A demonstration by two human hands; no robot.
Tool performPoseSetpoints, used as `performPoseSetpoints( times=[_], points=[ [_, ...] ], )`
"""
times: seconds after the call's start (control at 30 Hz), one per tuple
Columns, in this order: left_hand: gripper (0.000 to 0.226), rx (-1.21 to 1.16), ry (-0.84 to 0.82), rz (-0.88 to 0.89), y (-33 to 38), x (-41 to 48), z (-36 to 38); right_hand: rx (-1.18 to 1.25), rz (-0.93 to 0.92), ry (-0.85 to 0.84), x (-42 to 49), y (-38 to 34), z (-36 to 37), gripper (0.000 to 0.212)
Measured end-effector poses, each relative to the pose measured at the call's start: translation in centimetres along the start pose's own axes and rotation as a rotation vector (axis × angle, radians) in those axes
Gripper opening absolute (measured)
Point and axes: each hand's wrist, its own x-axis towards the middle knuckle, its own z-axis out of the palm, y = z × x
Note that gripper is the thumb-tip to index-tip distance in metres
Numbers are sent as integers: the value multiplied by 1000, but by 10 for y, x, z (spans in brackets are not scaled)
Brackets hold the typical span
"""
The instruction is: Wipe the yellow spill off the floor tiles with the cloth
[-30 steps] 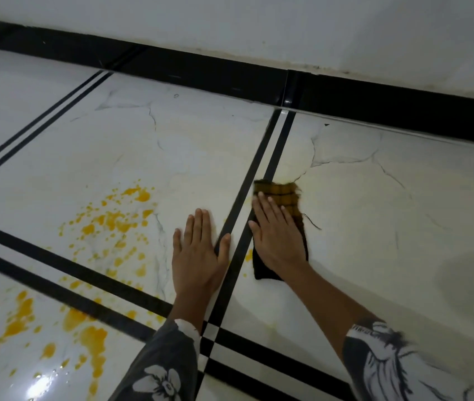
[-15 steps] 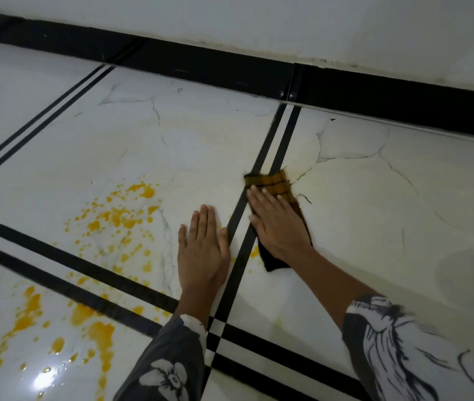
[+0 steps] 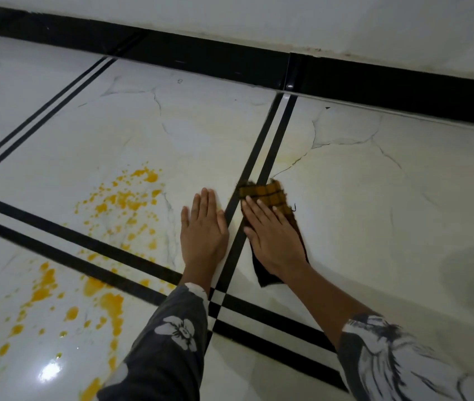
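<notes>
A dark cloth [image 3: 267,195] with a yellow checked end lies flat on the white floor tile, beside the double black line. My right hand [image 3: 273,238] presses flat on top of it, fingers stretched forward, covering its middle. My left hand [image 3: 202,230] rests flat and spread on the neighbouring tile, just left of the black line, holding nothing. Yellow spill [image 3: 123,204] spatters the tile left of my left hand. More yellow blobs [image 3: 99,296] lie on the nearer tile at lower left. A faint yellowish smear [image 3: 285,160] shows ahead of the cloth.
A black skirting strip [image 3: 230,59] runs along the wall at the back. Black double lines [image 3: 259,157] cross the marbled tiles. A bright light reflection [image 3: 49,371] glints on the wet lower-left tile. My patterned sleeves [image 3: 172,342] fill the bottom.
My right hand has slid the cloth leftward and a little farther forward, onto the edge of the black line. My left hand stays planted in the same spot.
</notes>
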Motion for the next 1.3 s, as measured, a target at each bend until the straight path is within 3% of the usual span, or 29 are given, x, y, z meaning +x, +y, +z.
performPoseSetpoints(
  times=[0.17,0.4,0.53,0.7,0.77,0.83,0.93,1.07,1.23,1.3],
  points=[
    [60,16,2,4,0,0,-1,80,-30,-16,-79,-7,0,56],
    [53,-9,37,2,0,1,2,58,107,-28,-12,-4,-1,60],
    [53,-15,33,17,1,-1,0,29,120,-43,-44,-19,2,56],
    [53,-67,-6,-14,6,-1,-7,201,77,-71,-79,-37,-10,63],
    [52,-198,31,-99,18,-8,-15,410,56,-53,-73,-26,-21,53],
    [52,-306,55,-91,50,-32,-19,516,201,32,-73,-4,-30,49],
    [55,-258,-75,65,102,-86,2,322,414,58,-82,31,-27,51],
    [58,-8,-67,194,97,-58,21,163,372,41,-96,43,-9,72],
    [58,15,22,-73,53,-52,8,137,382,74,-95,44,-3,66],
    [60,33,29,-38,64,-81,9,135,400,81,-93,43,-3,63]
  ],
)
